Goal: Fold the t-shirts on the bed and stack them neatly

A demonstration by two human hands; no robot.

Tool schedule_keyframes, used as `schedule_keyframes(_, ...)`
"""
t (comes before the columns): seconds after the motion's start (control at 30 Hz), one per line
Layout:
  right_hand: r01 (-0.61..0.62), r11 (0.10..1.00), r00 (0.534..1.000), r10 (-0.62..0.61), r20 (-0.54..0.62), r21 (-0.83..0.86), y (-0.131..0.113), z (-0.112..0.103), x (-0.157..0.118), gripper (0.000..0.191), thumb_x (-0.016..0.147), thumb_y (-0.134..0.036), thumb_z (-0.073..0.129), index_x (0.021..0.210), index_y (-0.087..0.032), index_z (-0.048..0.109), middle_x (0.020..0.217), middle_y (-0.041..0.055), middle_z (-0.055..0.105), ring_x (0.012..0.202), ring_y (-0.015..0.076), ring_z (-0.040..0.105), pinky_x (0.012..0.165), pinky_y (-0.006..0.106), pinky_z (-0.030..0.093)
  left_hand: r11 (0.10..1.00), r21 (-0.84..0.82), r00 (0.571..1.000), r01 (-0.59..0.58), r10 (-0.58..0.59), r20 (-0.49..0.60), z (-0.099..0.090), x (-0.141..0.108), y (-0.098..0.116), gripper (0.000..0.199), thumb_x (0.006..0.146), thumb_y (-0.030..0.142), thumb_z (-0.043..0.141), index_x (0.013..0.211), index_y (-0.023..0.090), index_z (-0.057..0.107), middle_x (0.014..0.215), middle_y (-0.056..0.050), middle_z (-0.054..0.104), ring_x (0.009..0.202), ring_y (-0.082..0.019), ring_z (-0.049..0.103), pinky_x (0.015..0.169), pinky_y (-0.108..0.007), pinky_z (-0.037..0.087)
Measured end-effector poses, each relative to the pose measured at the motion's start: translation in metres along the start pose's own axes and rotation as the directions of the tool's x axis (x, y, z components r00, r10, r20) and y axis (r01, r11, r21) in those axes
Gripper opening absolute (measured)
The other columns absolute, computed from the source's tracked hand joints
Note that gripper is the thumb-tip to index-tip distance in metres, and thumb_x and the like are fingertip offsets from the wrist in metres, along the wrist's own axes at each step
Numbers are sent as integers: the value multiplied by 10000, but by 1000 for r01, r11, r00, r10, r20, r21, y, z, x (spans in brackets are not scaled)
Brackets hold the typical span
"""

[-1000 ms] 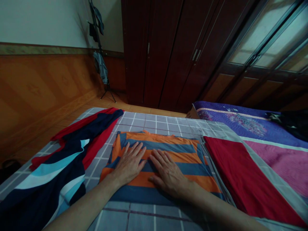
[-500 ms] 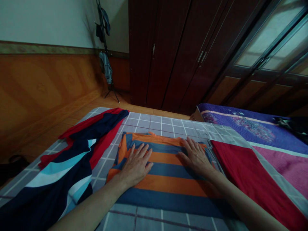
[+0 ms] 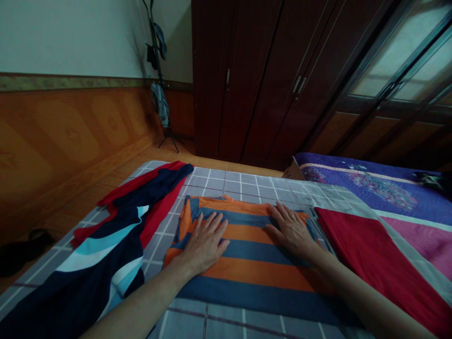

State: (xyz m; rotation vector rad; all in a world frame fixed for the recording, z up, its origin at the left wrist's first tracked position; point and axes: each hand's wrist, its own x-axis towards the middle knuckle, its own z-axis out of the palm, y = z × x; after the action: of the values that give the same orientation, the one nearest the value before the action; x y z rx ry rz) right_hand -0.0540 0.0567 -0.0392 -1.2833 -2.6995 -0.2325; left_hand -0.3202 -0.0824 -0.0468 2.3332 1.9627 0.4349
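An orange and blue-grey striped shirt (image 3: 254, 268) lies flat on a grey checked bedspread (image 3: 254, 186), its neckline toward the far side. Palm down on the left part of the shirt rests my left hand (image 3: 206, 242), fingers spread. My right hand (image 3: 291, 230) lies on the upper right part, also with spread fingers. Neither hand grips the cloth. Left of the shirt are rumpled navy, light blue and white clothes (image 3: 106, 249) with a red garment (image 3: 158, 212) among them. Folded red cloth (image 3: 370, 254) lies to the right.
Beyond the bed's far edge stand a dark red wardrobe (image 3: 261, 80) and a coat stand (image 3: 157, 61) with items hanging on it. A purple floral bedspread (image 3: 374, 186) covers the surface at the right. A dark object (image 3: 24, 249) is on the floor at left.
The camera view has shifted slightly, so the scene sits a little further right in the picture. Both hands stay at the same places on the shirt.
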Motion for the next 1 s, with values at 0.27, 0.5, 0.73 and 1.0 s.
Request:
schedule_keyframes(0.27, 183, 979, 980, -189, 61, 87, -8, -1, -55, 612, 933, -510, 360, 1451, -191, 296, 1499, 116, 268, 1383, 276, 224, 1101, 520, 249, 999, 51, 999, -9, 7, 47, -2, 1, 1, 524, 922, 413, 423, 1399, 199, 381, 1489, -91, 324, 1374, -269, 270, 1117, -552, 179)
schedule_keyframes(0.5, 156, 980, 985, -164, 56, 127, -8, 0, -53, 618, 933, -527, 349, 1441, -177, 319, 1500, 119, 257, 1388, 284, 203, 1106, 523, 239, 989, 104, 986, -106, 92, 136, -6, 14, 5, 614, 911, 497, 425, 1449, 240, 281, 1531, -73, 206, 1414, -262, 144, 1131, -526, 85)
schedule_keyframes(0.73, 157, 970, 985, -168, 43, 183, -7, -4, -56, 633, 928, -549, 343, 1443, -182, 317, 1501, 117, 256, 1390, 290, 196, 1110, 523, 223, 975, 151, 975, 161, -181, 131, -12, 20, -77, 682, 913, 590, 288, 1457, 180, 265, 1520, -118, 217, 1410, -288, 148, 1115, -523, 133)
schedule_keyframes(1.0, 131, 968, 987, -148, 64, 216, -9, -10, -55, 643, 919, -552, 364, 1426, -157, 358, 1484, 129, 302, 1382, 305, 217, 1113, 527, 210, 961, 121, 965, 250, -257, 46, -4, 18, -98, 676, 912, 543, 290, 1446, 129, 294, 1516, -144, 225, 1408, -289, 155, 1111, -505, 178)
